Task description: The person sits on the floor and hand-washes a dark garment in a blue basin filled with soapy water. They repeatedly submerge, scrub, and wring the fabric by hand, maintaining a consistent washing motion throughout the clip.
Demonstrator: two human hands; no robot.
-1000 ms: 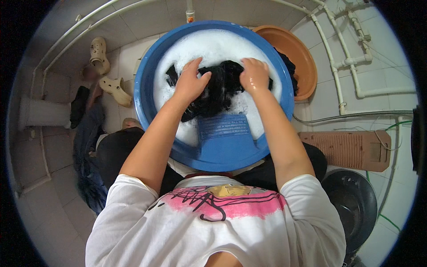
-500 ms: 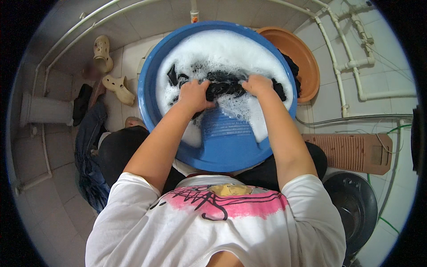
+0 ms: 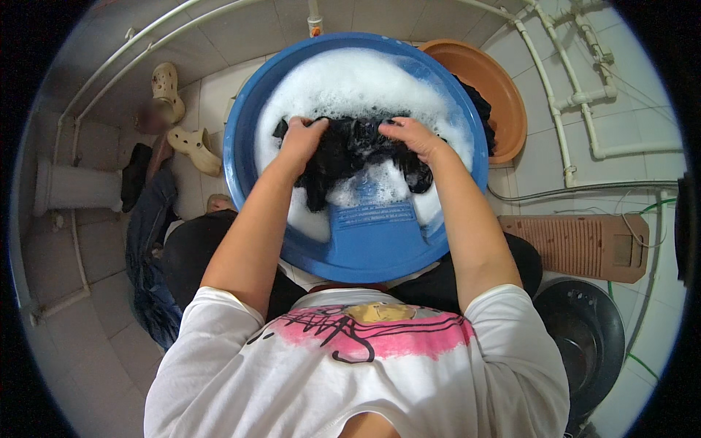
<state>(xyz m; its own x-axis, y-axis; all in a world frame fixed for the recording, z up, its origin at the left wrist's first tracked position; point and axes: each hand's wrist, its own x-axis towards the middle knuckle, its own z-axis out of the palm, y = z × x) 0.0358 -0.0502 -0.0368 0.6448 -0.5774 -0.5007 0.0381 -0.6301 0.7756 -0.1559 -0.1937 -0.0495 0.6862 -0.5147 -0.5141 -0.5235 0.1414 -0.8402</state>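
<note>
A wet black garment (image 3: 350, 142) hangs between my two hands over the suds in a big blue tub (image 3: 372, 255). My left hand (image 3: 303, 139) is closed on its left part, thumb along the top. On the other side my right hand (image 3: 412, 135) pinches the cloth near its upper right edge. Below the hands the cloth droops toward the ribbed washboard slope (image 3: 376, 214) moulded into the tub's near side. White foam (image 3: 350, 80) covers much of the water. The garment's exact kind cannot be made out.
An orange basin (image 3: 507, 109) with dark cloth stands at the back right. To the right lie a brown washboard (image 3: 573, 244) and a black basin (image 3: 584, 343). Cream clogs (image 3: 196, 150) and dark blue jeans (image 3: 150, 248) are on the left. White pipes (image 3: 562, 131) line the wall.
The black garment has come up out of the foam and spread out between my hands. Both hands have shifted slightly, the right one toward the left.
</note>
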